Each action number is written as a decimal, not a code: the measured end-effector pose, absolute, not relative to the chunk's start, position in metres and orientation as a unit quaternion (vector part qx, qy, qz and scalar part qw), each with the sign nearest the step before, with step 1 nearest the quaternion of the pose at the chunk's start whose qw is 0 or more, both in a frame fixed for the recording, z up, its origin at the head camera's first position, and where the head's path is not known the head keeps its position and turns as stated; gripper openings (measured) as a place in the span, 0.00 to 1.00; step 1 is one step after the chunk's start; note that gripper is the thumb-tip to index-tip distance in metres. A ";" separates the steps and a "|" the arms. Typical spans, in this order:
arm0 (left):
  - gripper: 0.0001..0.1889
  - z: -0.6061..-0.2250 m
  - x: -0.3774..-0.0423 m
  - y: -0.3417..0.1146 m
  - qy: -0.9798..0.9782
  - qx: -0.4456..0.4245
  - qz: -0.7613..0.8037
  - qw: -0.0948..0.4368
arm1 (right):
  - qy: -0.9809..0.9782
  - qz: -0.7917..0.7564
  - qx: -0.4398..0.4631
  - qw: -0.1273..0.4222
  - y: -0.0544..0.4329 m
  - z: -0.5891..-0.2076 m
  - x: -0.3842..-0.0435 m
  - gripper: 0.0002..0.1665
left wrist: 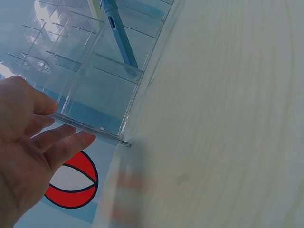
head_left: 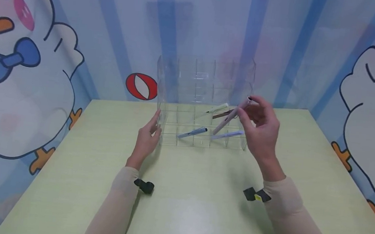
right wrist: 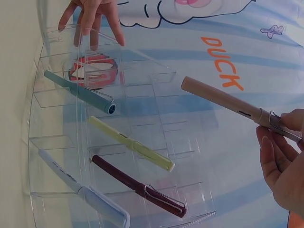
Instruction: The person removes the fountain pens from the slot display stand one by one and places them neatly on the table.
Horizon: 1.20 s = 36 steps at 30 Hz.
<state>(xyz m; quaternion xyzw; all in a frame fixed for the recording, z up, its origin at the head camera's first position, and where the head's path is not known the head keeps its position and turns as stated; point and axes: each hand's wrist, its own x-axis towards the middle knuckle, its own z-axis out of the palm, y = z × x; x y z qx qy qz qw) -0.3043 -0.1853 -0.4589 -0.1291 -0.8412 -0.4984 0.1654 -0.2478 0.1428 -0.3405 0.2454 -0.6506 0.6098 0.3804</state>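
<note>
Pen (right wrist: pixel 218 99), pinkish beige with a metal clip, slants over the right part of a clear rack (left wrist: pixel 111 136). The right hand (head_left: pixel 263 128) pinches it at the clip end, thumb opposite fingers; the left hand (head_left: pixel 147 139) grips the rack's left side wall. The pen looks light, stiff and smooth, so it could twist or slip; the barrel just past the clip should give a steadier hold.

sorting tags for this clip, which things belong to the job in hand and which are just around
In the job:
held pen, pinched by right fingers
clear rack, touched by left fingers
blue pen, yellow-green pen, maroon pen, lavender pen, all in the rack

Just around:
table
printed backdrop
wrist cameras
</note>
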 end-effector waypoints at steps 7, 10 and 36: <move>0.38 -0.463 -0.308 -0.186 -0.840 -0.141 -0.494 0.176 | -0.663 0.597 0.261 0.370 0.141 -0.344 -0.248 0.24; 0.39 -0.462 -0.308 -0.186 -0.837 -0.144 -0.495 0.181 | -0.673 0.593 0.257 0.360 0.140 -0.345 -0.247 0.23; 0.39 -0.463 -0.307 -0.187 -0.837 -0.148 -0.497 0.176 | -0.707 0.583 0.224 0.332 0.131 -0.349 -0.245 0.23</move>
